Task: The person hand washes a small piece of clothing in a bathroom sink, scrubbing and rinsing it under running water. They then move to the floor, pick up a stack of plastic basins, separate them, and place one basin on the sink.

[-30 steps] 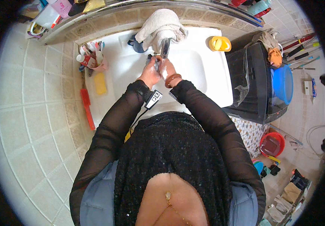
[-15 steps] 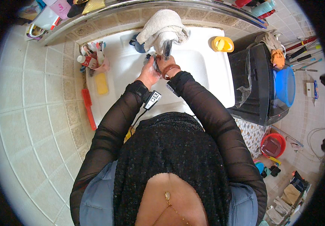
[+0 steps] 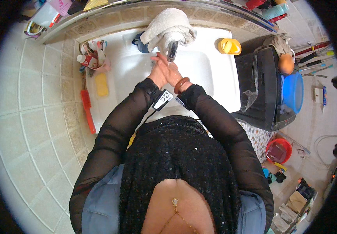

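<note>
Left hand (image 3: 158, 75) and right hand (image 3: 172, 74) press together over the smooth white sink (image 3: 227, 87); whether they enclose anything, I cannot tell. At their one o'clock juts the shiny metal faucet (image 3: 172, 52), at twelve a nubbly towel (image 3: 169, 25), at two a rounded yellow soap dish (image 3: 235, 47).

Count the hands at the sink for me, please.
2: the left hand and, overlapping it, the right hand, both over the white sink near the tap. Some fingers are hidden; no other hand shows.
</note>
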A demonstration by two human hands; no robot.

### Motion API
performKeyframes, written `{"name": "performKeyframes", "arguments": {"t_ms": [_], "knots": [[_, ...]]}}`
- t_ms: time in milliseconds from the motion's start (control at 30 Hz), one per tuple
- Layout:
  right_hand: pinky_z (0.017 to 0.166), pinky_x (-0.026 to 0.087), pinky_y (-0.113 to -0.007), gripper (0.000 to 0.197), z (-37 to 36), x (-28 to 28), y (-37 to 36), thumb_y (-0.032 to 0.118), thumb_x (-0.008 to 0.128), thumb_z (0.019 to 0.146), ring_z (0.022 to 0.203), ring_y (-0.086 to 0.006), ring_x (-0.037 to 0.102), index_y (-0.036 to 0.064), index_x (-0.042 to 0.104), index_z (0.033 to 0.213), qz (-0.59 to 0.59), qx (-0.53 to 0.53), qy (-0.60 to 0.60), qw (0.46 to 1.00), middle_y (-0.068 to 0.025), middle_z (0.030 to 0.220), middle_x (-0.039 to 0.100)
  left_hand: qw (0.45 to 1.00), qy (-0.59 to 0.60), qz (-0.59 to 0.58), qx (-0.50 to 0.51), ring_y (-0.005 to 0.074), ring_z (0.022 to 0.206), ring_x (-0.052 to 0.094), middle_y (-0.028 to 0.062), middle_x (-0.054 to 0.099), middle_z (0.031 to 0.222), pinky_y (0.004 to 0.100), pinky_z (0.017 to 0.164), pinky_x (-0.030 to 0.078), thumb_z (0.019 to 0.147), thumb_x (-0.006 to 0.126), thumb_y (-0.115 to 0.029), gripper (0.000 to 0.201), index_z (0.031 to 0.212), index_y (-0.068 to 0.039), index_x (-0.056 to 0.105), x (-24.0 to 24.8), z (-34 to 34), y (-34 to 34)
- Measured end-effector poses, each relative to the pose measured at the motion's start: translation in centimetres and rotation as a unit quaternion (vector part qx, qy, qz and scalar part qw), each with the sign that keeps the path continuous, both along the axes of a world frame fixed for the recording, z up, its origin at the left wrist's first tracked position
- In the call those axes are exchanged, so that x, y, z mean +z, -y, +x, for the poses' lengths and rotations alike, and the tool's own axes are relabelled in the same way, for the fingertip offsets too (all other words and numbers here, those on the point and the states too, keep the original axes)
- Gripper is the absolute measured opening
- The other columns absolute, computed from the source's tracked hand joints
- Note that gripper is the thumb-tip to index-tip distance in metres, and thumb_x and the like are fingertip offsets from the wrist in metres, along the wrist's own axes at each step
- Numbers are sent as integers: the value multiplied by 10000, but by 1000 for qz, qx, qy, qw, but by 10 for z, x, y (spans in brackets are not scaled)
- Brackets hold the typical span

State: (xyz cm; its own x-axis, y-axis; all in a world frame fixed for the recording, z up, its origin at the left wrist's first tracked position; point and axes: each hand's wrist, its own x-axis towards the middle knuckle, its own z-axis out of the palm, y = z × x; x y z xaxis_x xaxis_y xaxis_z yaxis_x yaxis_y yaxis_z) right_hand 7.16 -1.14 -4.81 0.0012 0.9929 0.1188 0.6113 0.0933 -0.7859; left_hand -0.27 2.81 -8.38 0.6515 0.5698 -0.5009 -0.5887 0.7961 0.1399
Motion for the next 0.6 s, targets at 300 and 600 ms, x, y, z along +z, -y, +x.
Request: {"name": "performKeyframes", "arguments": {"t_ms": [300,600], "knots": [[995,305,-425,586,-17,-15,23,448,339,919,1191,-388,389,35,354,1334,9,35,-25,999,-243,1298,411,990,24,138,3,235,965,513,62,548,1012,399,897,404,918,428,-377,318,1035,-94,513,-26,-20,9],[1042,242,-494,541,14,-49,7,313,418,907,1241,-465,287,64,294,1370,-104,-60,94,988,-335,1349,265,999,-17,-21,25,218,1100,497,66,539,1164,349,977,377,972,326,-353,362,1110,-66,498,24,-7,32]]}}
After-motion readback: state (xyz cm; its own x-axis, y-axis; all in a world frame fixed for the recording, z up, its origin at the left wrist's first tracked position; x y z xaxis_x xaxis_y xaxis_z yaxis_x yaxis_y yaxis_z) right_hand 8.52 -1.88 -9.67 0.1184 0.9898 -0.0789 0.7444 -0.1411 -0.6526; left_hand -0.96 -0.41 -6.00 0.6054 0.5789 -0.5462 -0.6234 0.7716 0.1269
